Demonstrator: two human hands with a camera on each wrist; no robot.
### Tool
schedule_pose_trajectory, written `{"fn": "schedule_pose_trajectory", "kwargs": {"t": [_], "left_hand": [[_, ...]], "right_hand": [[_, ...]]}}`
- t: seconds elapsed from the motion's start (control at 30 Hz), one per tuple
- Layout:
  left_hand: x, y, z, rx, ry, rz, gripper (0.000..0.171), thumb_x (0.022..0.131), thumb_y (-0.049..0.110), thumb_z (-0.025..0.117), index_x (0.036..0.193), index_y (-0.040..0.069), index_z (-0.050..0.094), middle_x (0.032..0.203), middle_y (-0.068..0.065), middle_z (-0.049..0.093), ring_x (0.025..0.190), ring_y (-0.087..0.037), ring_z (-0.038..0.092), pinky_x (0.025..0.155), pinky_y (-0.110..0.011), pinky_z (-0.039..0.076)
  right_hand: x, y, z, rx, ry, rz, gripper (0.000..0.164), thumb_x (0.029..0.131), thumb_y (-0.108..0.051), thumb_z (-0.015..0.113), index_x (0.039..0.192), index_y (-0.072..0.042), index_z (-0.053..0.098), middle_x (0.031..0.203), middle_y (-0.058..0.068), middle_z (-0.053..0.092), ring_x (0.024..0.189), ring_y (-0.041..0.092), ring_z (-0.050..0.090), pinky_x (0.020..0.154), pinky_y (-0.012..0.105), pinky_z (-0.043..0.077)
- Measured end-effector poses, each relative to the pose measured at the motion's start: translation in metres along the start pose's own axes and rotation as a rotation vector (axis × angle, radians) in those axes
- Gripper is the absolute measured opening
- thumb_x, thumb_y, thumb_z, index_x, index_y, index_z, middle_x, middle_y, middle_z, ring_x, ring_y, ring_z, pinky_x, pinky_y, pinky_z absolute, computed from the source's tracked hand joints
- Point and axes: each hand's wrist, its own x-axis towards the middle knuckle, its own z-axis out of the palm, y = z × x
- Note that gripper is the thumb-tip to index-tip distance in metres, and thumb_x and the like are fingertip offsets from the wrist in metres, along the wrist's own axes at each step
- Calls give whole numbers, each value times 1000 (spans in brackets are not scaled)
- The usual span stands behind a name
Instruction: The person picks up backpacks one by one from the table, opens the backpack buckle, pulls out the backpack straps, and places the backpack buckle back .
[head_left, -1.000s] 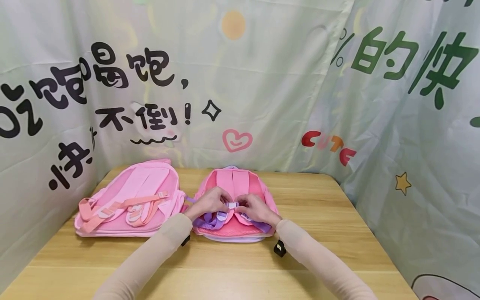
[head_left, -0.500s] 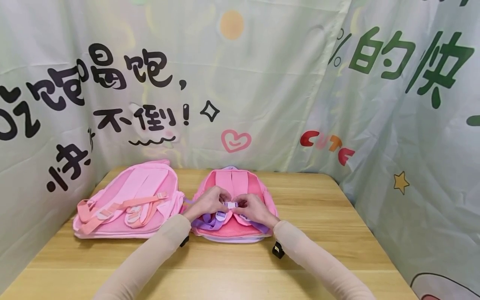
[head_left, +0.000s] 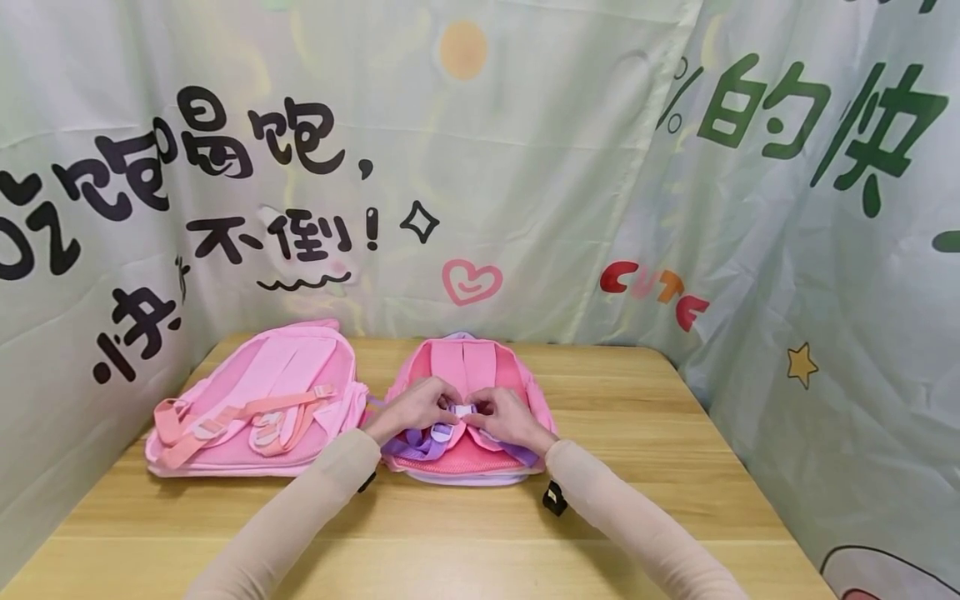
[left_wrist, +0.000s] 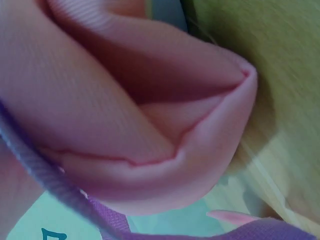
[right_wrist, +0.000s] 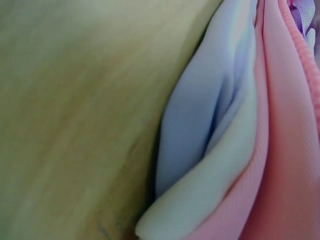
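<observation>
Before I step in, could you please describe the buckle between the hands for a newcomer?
On the wooden table, find the pink backpack with purple straps. Near its middle is a small white buckle; unlike the strap buckle below, it sits between the left hand and right hand.

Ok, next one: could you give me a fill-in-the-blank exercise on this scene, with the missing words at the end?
1. The left hand and right hand are both at the brighter bag, which lies on the ____ of the paler bag in the head view.
2. The buckle between the two hands is ____ in colour.
3. The webbing on the brighter bag is ____.
4. The multicoloured Latin letters on the cloth spell ____.

Missing words: right; white; purple; CUTE.
</observation>
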Motion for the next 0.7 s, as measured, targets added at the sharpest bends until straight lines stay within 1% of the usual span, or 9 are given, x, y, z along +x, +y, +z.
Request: {"fn": "schedule_pose_trajectory", "kwargs": {"t": [0.13, 0.27, 0.37, 0.53, 0.63, 0.7], "left_hand": [[0, -1, 0, 13, -5, 25, 17, 81, 9, 78, 98, 7, 75, 87, -1, 73, 77, -7, 62, 72, -23, 51], [0, -4, -1, 17, -9, 32, 18, 80, 6, 78, 97, 7, 75, 88, -1, 73, 77, -7, 62, 72, -23, 51], [0, -5, -1, 14, -10, 29, 16, 80, 6, 78, 96, 8, 75, 86, 0, 73, 76, -6, 61, 71, -22, 50], [1, -6, -1, 11, -10, 29, 14, 81, 9, 79, 94, 9, 76, 85, 1, 73, 75, -5, 60, 70, -22, 50], [0, -7, -2, 11, -14, 38, 14, 81, 10, 79, 94, 10, 77, 85, 2, 73, 75, -4, 59, 70, -21, 49], [0, -8, -2, 9, -19, 50, 13, 81, 10, 79, 94, 10, 77, 85, 2, 73, 74, -4, 58, 70, -21, 49]], "right_hand": [[1, 0, -1, -16, -2, -18, 8, 90, -20, 70, 97, -16, 72, 85, -7, 64, 79, 7, 57, 74, 24, 48], [0, 1, -2, -8, -9, -11, 9, 90, -16, 69, 99, -17, 71, 91, -5, 66, 83, 8, 57, 77, 24, 48], [0, 2, -3, 24, -12, 3, 11, 90, -14, 69, 101, -17, 72, 91, -5, 66, 82, 8, 58, 76, 23, 49], [0, 4, -3, 69, -19, 9, 9, 89, -14, 71, 98, -17, 72, 88, -6, 67, 78, 6, 59, 71, 22, 50], [0, 6, -3, 77, -29, 17, 10, 89, -15, 71, 99, -17, 72, 92, -5, 69, 82, 6, 62, 75, 22, 52], [-1, 7, -5, 93, -35, 29, 13, 90, -14, 71, 102, -16, 72, 97, -3, 71, 88, 8, 64, 80, 26, 53]]}}
